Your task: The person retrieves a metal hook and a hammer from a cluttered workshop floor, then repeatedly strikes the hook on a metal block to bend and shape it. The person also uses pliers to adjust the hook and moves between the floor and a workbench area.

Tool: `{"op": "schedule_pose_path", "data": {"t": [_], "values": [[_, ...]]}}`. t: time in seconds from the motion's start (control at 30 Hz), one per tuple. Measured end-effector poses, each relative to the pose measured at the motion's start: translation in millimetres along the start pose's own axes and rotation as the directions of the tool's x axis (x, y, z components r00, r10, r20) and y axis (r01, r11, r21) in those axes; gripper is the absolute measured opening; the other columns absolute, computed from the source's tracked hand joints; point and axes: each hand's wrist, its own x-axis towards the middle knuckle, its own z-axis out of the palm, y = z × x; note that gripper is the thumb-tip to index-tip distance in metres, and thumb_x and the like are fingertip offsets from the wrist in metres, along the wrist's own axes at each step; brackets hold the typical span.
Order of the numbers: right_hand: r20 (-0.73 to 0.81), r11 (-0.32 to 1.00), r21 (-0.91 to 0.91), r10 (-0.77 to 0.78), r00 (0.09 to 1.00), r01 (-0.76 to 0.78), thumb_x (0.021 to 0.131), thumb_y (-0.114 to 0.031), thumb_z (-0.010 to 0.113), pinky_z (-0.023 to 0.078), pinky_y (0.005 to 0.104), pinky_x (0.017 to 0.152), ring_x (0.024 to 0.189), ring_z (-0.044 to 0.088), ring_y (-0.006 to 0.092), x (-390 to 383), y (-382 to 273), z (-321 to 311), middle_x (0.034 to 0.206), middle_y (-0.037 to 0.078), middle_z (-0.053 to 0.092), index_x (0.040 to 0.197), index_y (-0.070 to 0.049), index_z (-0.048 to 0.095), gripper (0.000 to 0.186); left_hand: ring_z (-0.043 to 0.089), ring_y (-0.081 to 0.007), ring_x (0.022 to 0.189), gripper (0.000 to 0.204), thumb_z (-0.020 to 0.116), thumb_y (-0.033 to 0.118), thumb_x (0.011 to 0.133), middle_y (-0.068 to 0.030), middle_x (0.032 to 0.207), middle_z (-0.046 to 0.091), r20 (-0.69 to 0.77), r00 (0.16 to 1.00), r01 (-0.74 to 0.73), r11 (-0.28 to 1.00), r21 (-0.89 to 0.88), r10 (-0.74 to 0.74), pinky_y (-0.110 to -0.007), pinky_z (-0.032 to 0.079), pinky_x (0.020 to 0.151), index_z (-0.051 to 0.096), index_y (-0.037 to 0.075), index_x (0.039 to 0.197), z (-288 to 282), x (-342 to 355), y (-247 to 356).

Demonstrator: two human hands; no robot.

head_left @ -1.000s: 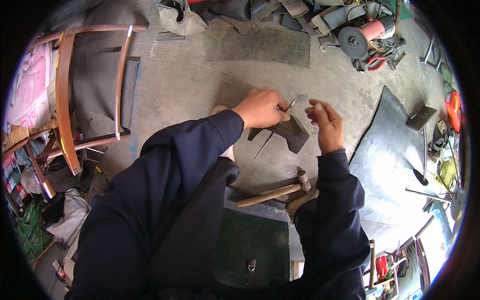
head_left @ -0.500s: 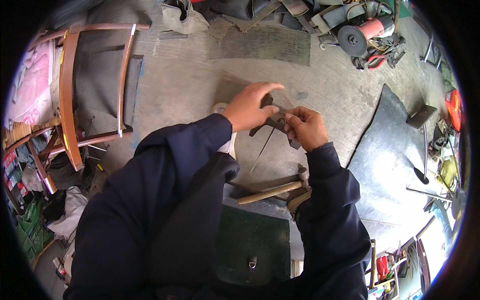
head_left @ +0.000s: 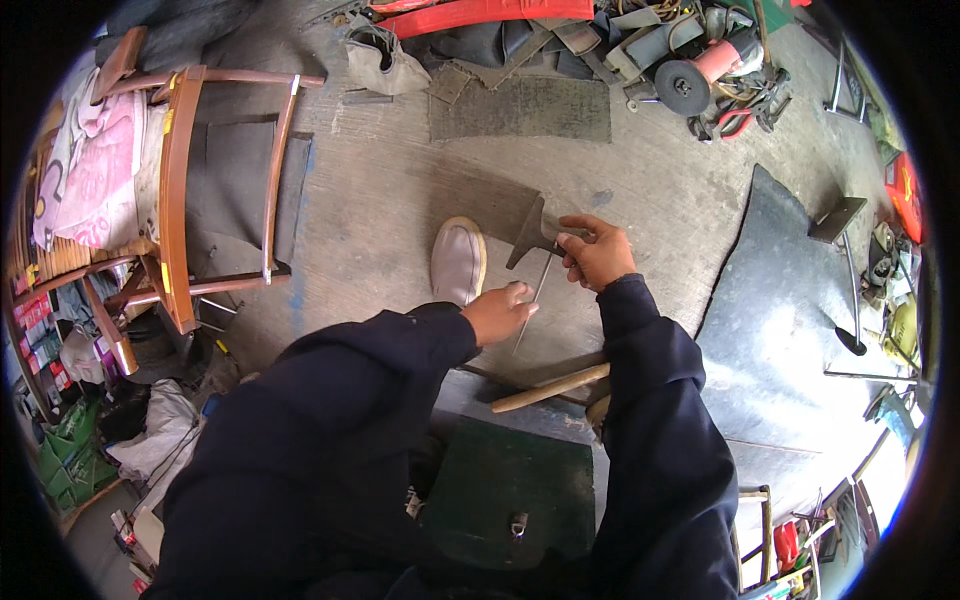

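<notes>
The right hand [head_left: 598,255] pinched a dark grey, wedge-shaped scrap of flat sheet [head_left: 535,228] above the concrete floor [head_left: 400,190], with a thin straight metal rod [head_left: 529,302] running down from it to the left hand [head_left: 497,312], whose fingers were closed about the rod's lower end. The sheet looked light and somewhat flexible, probably best gripped at its narrow corner; the rod looked stiff, slim and apt to slip. How rod and sheet met was hidden behind the fingers. A wooden-handled hammer [head_left: 550,387] lay near, its head cut off by the sleeve.
</notes>
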Motion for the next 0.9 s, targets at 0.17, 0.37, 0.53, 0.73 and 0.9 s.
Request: {"op": "schedule_pose_path", "data": {"t": [0.17,0.37,0.53,0.73,0.9], "values": [[0.023,0.999,-0.032,0.028,0.999,-0.027,0.092,-0.016,0.069,0.043,0.0283,0.042,0.048,0.061,0.0138,3.7,1.4,0.6,0.068,0.006,0.065,0.114,-0.004,0.073,0.025,0.067,-0.0233,0.100,0.040,0.042,0.033,0.109,-0.0155,0.110,0.068,0.015,1.000,0.004,0.965,-0.263,-0.001,-0.033,0.048,0.095,0.056,-0.001,0.126,21.4,21.9,1.5],[0.059,0.999,0.001,0.044,0.997,-0.044,0.093,-0.016,0.068,0.044,0.0281,0.043,0.049,0.060,0.0136,2.8,-1.9,-2.9,0.070,0.006,0.064,0.114,-0.004,0.074,0.025,0.048,-0.0109,0.055,0.039,0.038,0.034,0.110,-0.0005,0.064,0.051,-0.056,0.995,0.030,0.758,-0.651,-0.088,-0.028,0.044,0.058,0.058,0.005,0.094,25.8,25.4,5.6],[-0.129,0.971,0.113,-0.198,0.972,0.213,0.095,-0.015,0.064,0.048,0.0265,0.049,0.055,0.061,0.0116,-24.2,19.0,3.1,0.071,0.006,0.064,0.114,-0.003,0.074,0.024,0.043,-0.0095,0.061,0.039,0.042,0.034,0.109,0.0014,0.066,0.045,-0.522,0.853,-0.253,0.884,-0.394,0.012,-0.028,0.036,0.058,0.056,0.007,0.085,53.9,29.0,6.5],[-0.520,0.918,0.312,-0.052,0.853,0.246,0.099,-0.021,0.065,0.043,0.0246,0.049,0.055,0.055,0.0097,-94.2,146.5,-0.3,0.066,0.004,0.061,0.102,-0.001,0.072,0.022,0.047,-0.0084,0.062,0.029,0.051,0.025,0.106,0.0012,0.069,0.050,-0.600,0.791,-0.199,0.879,-0.433,-0.116,-0.028,0.038,0.058,0.059,0.006,0.086,75.5,30.7,5.7],[-0.666,0.985,0.159,0.162,0.728,-0.073,0.094,-0.023,0.070,0.049,0.0275,0.053,0.061,0.062,0.0138,-127.4,327.3,26.2,0.080,0.008,0.067,0.105,0.000,0.066,0.026,0.045,-0.0076,0.058,0.025,0.056,0.023,0.104,0.0021,0.066,0.050,-0.649,0.753,-0.306,0.815,-0.493,-0.110,-0.028,0.037,0.055,0.062,0.005,0.088,82.3,32.2,10.5]]}}
